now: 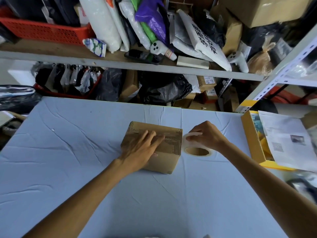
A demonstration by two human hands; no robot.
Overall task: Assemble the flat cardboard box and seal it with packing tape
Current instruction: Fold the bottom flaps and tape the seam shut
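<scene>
- Cardboard box (171,148): assembled, flaps closed, mid-table. Judged light, stiff at the edges, and liable to slide or dent at the flap seam. Best steadied by flat pressure from above.
- Left hand (140,152): lies on the box top, fingers (154,136) straight and spread, pressing the flaps down and gripping nothing.
- Tape roll (197,146): just right of the box, rigid core, slick film.
- Right hand (207,134): fingertips (193,137) curled over the roll's upper rim, pinching it.
- Table (85,152): pale, creased covering. An open yellow carton (252,138) lies at far right.
</scene>
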